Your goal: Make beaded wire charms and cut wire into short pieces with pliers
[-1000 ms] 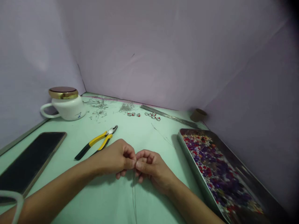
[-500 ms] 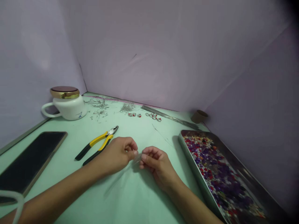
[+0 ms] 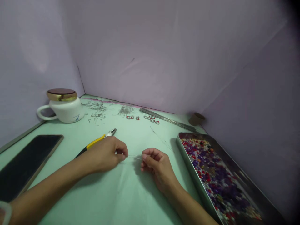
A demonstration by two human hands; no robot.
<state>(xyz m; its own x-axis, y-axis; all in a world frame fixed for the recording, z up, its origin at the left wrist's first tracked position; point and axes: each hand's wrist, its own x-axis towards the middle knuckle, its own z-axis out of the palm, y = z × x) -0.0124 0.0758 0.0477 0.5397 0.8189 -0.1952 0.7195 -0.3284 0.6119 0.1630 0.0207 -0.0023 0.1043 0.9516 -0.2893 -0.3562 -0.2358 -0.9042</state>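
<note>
A thin wire point(image 3: 134, 156) stretches between my two hands above the green tabletop. My left hand point(image 3: 110, 154) pinches its left end between thumb and forefinger. At the other end my right hand point(image 3: 157, 164) is closed on it, thumb pressed against the forefinger. Whether a bead sits on the wire is too small to tell. Partly covered by my left hand and forearm lie yellow-and-black pliers point(image 3: 96, 141), jaws pointing away from me. Beyond the hands another wire piece point(image 3: 160, 137) rests on the table.
A metal tray point(image 3: 191, 165) of mixed beads stands on the right, a brown cup point(image 3: 197, 118) behind it. Farther back lie a wire bundle point(image 3: 168, 119), red-and-clear beaded pieces point(image 3: 152, 119) and wire scraps point(image 3: 97, 107). On the left are a lidded white mug point(image 3: 67, 111) and a phone point(image 3: 30, 162).
My left hand has drawn away to the left, widening the gap so the wire shows between both hands. It now covers more of the pliers. My right hand has barely moved.
</note>
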